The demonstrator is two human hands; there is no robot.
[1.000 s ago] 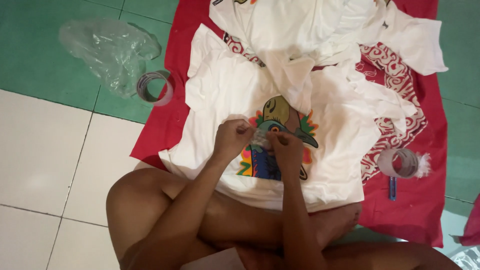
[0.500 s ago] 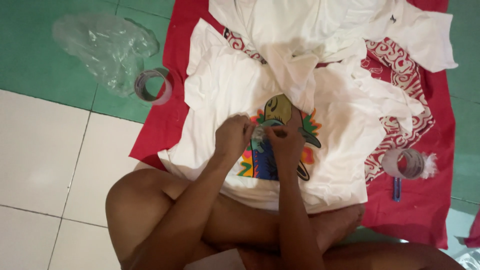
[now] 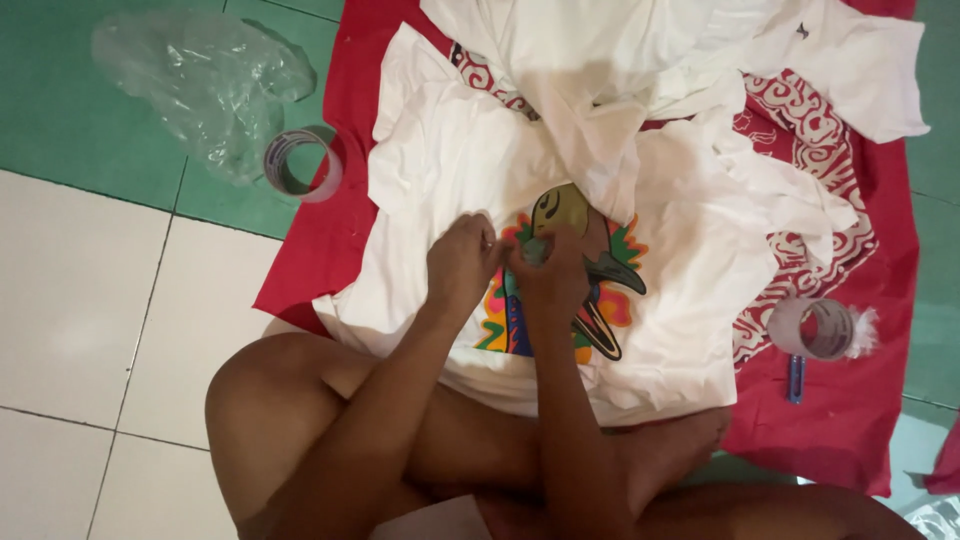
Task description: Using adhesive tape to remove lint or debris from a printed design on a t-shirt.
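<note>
Since the frame half a second earlier, both hands have crept slightly up the print, and the small greenish scrap between them now shows more plainly; the surroundings have not shifted. We see the left hand [image 3: 462,262] and the right hand [image 3: 548,275] meeting knuckle to knuckle over the colourful print [image 3: 590,290], fingertips pinched together on that small greenish bit [image 3: 534,249] — what the bit is, we cannot tell at this size. Both hands are closed in a fine pinch, not a fist, which we judge suits picking or peeling at something thin on the fabric. The print sits on a white T-shirt [image 3: 440,170] spread flat across the person's folded legs, so the cloth lies taut and close under the hands. More white garments [image 3: 640,60] are heaped beyond it, one fold overlapping the top of the print. All lie on a red patterned cloth [image 3: 860,400], which keeps them off the tiled floor [image 3: 90,300]. Within reach stand two tape rolls — one [image 3: 300,165] to the left, just beside a crumpled clear plastic bag [image 3: 200,80], the other [image 3: 815,328] to the right, near a small blue tool [image 3: 795,378].
</note>
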